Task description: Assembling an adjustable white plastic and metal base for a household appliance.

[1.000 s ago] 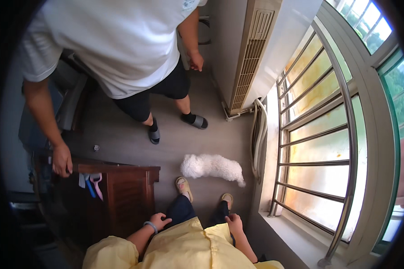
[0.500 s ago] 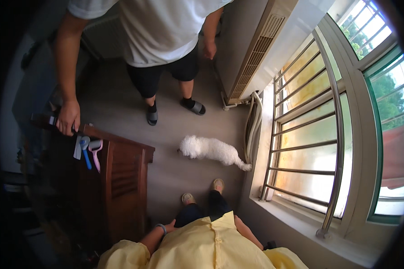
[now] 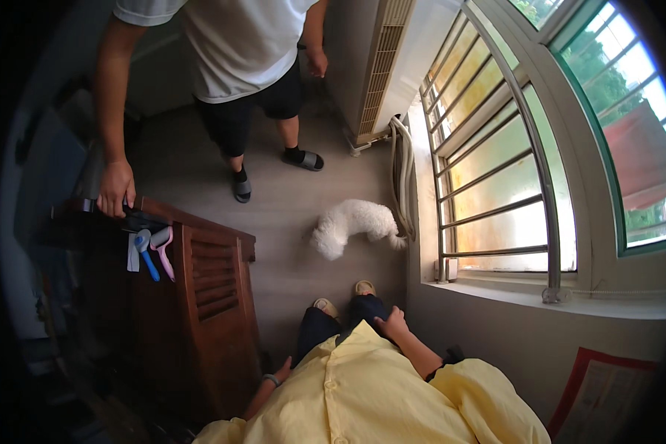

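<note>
A small curly white dog (image 3: 355, 222) stands on the floor just beyond my feet, its head turned down toward me. Beside my left thigh hangs my left hand (image 3: 282, 371), partly hidden by my yellow shirt; the finger that shows is stretched out and holds nothing I can see. My right hand (image 3: 394, 324) is by my right thigh, fingers loosely bent and apart, with nothing seen in it. On top of the brown wooden cabinet (image 3: 214, 274) to my left lie a blue brush (image 3: 146, 255) and a pink grooming tool (image 3: 164, 253), out of reach of both hands.
Across from me stands a person in a white T-shirt (image 3: 244, 52), one hand (image 3: 116, 189) on the cabinet's far end. An upright air conditioner (image 3: 381, 74) with pale hoses (image 3: 403, 174) stands at the far right. Metal window bars (image 3: 536, 148) line the right wall.
The dog has bent its body and turned its head toward my feet. My right hand has come forward into sight beside my thigh. The whole view has shifted and turned slightly.
</note>
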### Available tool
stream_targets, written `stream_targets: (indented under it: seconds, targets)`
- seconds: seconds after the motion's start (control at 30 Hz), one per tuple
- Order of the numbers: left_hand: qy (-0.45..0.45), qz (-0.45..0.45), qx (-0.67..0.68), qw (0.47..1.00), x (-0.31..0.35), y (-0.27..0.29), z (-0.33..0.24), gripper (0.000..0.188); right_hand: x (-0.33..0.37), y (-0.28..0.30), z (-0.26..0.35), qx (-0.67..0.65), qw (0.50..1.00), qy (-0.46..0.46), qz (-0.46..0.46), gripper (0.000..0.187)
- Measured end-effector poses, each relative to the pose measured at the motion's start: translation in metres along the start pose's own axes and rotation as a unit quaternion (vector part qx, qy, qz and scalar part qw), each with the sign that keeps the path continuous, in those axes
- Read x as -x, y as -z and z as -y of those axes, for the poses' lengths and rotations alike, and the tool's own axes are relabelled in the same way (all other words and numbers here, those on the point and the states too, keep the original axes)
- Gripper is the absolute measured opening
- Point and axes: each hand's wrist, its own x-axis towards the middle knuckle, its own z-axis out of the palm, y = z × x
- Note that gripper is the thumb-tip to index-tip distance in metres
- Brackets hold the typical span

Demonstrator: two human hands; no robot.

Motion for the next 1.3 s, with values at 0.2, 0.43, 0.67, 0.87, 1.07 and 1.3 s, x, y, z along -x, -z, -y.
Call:
stream_targets:
  seconds: [0.2, 0.43, 0.67, 0.87, 1.07, 1.3]
  targets:
    - [-0.022, -0.009, -0.025, 0.999, -0.005, 0.035, 0.035, 0.094, -0.025, 0.02, -0.022, -0.075, 0.996, -0.024, -0.042, 0.071]
    - [-0.017, -0.229, -0.143, 0.963, 0.062, 0.02, -0.051, 0.074, -0.02, 0.042, -0.088, -0.069, 0.992, -0.103, -0.024, 0.055]
    - [-0.106, -0.228, -0.074, 0.965, 0.108, -0.02, -0.166, 0.069, -0.007, 0.042, -0.125, -0.097, 0.985, -0.14, 0.028, 0.051]
    - [-0.1, -0.241, -0.05, 0.964, 0.112, -0.024, -0.175, 0.069, -0.018, 0.035, -0.122, -0.102, 0.992, -0.072, 0.017, 0.047]
    - [-0.09, -0.292, -0.112, 0.946, 0.129, -0.018, -0.159, 0.06, -0.015, 0.038, -0.112, -0.11, 0.991, -0.071, -0.005, 0.045]
    - [-0.048, -0.302, -0.033, 0.951, 0.138, -0.022, -0.153, 0.041, -0.003, 0.031, -0.12, -0.099, 0.992, -0.083, -0.007, 0.044]
